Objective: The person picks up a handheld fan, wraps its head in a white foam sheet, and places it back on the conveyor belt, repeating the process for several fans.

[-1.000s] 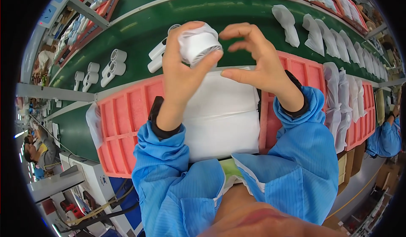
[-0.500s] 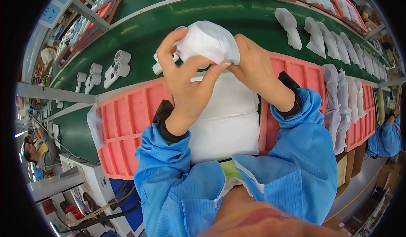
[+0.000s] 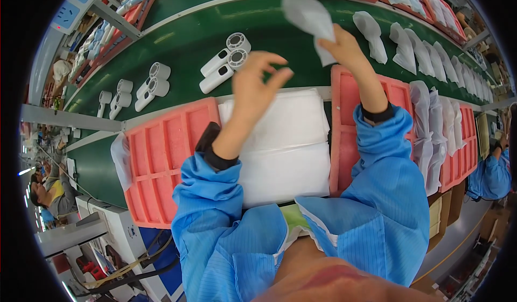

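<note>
A handheld fan in a white translucent bag (image 3: 307, 15) is held up over the green belt by my right hand (image 3: 346, 48), whose fingers pinch the narrow handle end. The round head points up and to the left, slightly blurred. My left hand (image 3: 254, 89) hangs over the near edge of the belt, thumb and fingers apart with nothing between them. Just beyond it lie two bare white handheld fans (image 3: 218, 76), side by side on the belt. Below my hands, stacks of flat white bags (image 3: 285, 170) lie between two pink trays.
More bare white fans (image 3: 153, 86) lie in groups along the belt (image 3: 188, 49) to the left. Bagged fans (image 3: 371, 38) form a row to the right. The left pink tray (image 3: 161, 162) has divided compartments; the right pink tray (image 3: 344, 108) stands beside more bagged fans (image 3: 423, 124).
My right hand has carried the bagged fan away from my left hand, up and to the right. My left hand has let go of it and opened. Two bare fans are now uncovered to view.
</note>
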Demonstrator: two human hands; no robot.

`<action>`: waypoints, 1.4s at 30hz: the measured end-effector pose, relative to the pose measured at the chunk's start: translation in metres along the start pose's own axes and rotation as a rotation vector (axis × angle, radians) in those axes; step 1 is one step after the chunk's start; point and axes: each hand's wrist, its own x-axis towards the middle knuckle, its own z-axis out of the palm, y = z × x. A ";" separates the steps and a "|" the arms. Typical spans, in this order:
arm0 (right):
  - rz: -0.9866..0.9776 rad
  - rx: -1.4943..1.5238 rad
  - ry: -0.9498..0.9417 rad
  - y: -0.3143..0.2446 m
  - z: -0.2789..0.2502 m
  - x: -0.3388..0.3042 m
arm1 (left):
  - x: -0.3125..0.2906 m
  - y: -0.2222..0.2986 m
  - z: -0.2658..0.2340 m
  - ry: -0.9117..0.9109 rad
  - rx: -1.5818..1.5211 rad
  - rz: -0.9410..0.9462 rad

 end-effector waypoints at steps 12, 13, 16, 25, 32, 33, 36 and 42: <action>-0.284 -0.068 0.004 -0.030 0.056 0.000 | -0.052 -0.007 0.064 -0.521 0.356 0.029; -0.322 -0.035 -0.059 -0.039 0.079 0.004 | -0.054 -0.009 0.064 -0.502 0.359 0.036; -0.198 0.192 -0.324 -0.049 0.134 0.033 | -0.056 -0.012 0.069 -0.470 0.361 0.072; -0.144 0.260 -0.167 -0.084 0.076 0.021 | -0.048 -0.028 0.059 -0.462 0.145 -0.015; -0.210 0.614 0.097 -0.060 -0.102 -0.049 | 0.001 -0.012 0.001 -0.412 -0.333 -0.215; -0.285 0.622 0.087 -0.051 -0.115 -0.056 | 0.005 -0.006 -0.005 -0.398 -0.358 -0.259; -0.388 0.586 0.063 -0.063 -0.118 -0.068 | 0.006 0.009 -0.024 -0.322 -0.430 -0.270; -0.556 0.337 0.147 -0.105 -0.061 -0.069 | 0.003 0.035 -0.046 -0.221 -0.519 -0.347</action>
